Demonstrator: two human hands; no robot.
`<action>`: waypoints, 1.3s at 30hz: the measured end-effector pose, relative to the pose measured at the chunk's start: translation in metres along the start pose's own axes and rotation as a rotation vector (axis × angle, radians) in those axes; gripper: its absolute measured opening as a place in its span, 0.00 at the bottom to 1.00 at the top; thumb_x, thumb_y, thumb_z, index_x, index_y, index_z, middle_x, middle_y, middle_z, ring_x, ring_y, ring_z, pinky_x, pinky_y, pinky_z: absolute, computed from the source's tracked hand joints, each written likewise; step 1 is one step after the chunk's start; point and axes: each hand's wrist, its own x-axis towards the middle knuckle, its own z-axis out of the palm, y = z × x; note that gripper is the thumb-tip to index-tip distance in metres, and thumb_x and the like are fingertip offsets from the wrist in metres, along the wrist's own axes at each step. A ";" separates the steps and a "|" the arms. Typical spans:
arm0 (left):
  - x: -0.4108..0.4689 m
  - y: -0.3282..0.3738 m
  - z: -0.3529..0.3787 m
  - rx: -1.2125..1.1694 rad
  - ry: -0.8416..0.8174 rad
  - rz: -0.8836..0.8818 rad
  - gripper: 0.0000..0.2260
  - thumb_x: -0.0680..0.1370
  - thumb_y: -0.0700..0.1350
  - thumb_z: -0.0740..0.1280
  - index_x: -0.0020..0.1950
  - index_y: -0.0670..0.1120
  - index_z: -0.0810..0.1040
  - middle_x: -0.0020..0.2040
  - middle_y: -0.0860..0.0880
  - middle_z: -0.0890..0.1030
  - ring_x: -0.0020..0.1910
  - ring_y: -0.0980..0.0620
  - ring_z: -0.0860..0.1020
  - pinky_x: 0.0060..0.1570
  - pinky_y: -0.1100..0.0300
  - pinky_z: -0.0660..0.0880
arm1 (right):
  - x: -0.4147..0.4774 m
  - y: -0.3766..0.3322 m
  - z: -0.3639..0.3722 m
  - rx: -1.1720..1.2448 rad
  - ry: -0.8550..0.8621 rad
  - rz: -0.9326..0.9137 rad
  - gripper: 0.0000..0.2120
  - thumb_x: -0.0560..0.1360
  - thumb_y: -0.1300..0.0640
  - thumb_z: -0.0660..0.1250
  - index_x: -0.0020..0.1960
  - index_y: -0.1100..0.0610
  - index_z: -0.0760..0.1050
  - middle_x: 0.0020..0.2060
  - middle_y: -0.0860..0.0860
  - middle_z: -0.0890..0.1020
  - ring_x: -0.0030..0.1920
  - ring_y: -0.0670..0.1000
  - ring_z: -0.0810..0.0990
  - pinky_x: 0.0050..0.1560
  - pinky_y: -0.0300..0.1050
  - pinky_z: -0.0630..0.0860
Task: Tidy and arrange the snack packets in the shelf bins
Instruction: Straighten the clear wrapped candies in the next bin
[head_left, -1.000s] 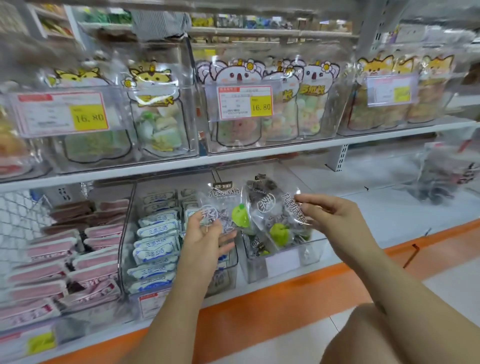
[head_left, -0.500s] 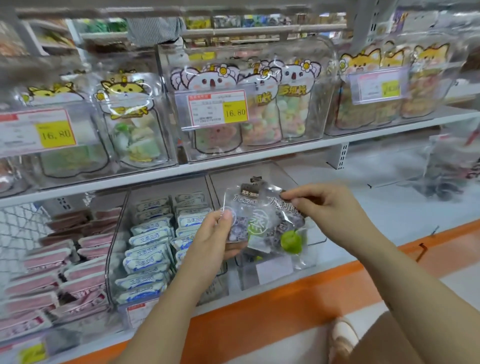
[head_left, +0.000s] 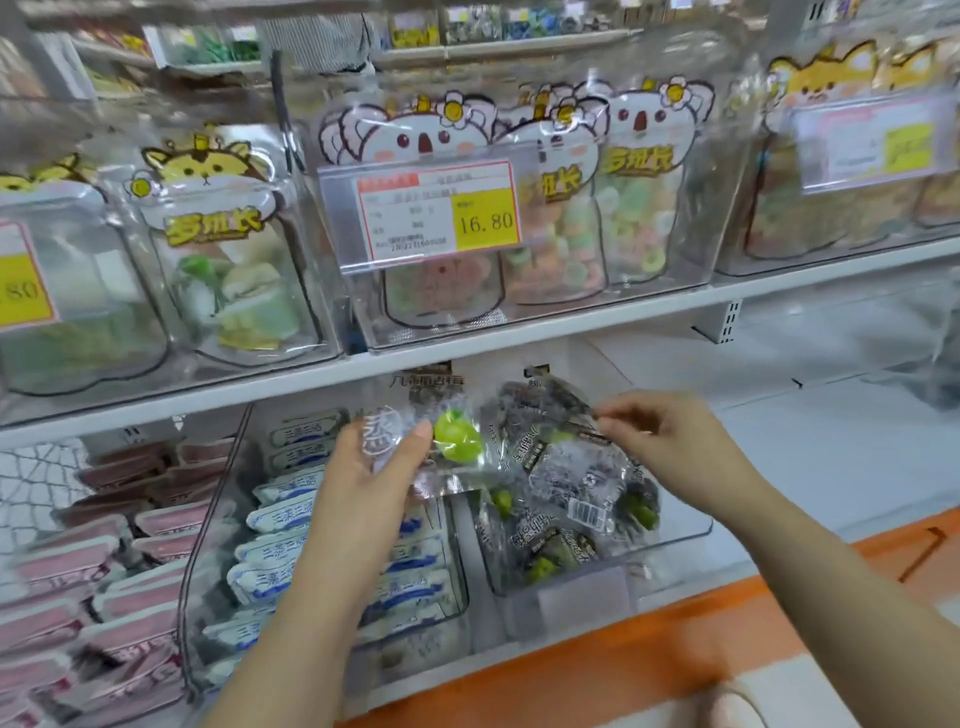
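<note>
Bright even light, motion blur (edges worst)

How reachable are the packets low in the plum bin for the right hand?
Probably yes. The right hand hovers over the bin, whose top is open above the low packets. But it pinches a dark packet that hangs over them, so it would likely have to set that down first.

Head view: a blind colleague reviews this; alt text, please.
A person's left hand holds a clear snack packet printed with green fruit, while the right hand pinches a second, dark-filled clear packet above a transparent shelf bin.
</note>
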 end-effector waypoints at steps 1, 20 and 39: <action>0.005 -0.003 -0.001 -0.032 0.015 -0.004 0.36 0.72 0.60 0.67 0.76 0.53 0.56 0.59 0.56 0.71 0.60 0.49 0.75 0.58 0.54 0.68 | 0.000 0.009 0.008 -0.079 -0.066 0.017 0.11 0.75 0.56 0.69 0.57 0.53 0.79 0.50 0.48 0.83 0.49 0.44 0.80 0.49 0.29 0.72; 0.007 -0.011 0.004 -0.015 0.025 -0.051 0.35 0.72 0.61 0.65 0.76 0.56 0.55 0.65 0.56 0.70 0.51 0.54 0.79 0.56 0.56 0.71 | 0.001 0.010 0.009 -0.200 -0.323 0.033 0.13 0.72 0.59 0.70 0.47 0.41 0.76 0.35 0.44 0.75 0.28 0.46 0.73 0.31 0.37 0.70; 0.004 -0.010 0.002 -0.289 0.133 -0.176 0.34 0.75 0.53 0.67 0.76 0.53 0.55 0.64 0.52 0.72 0.47 0.52 0.81 0.62 0.49 0.72 | 0.104 -0.034 0.073 -0.189 -0.078 0.064 0.13 0.75 0.52 0.69 0.55 0.57 0.72 0.56 0.56 0.76 0.49 0.49 0.75 0.44 0.33 0.64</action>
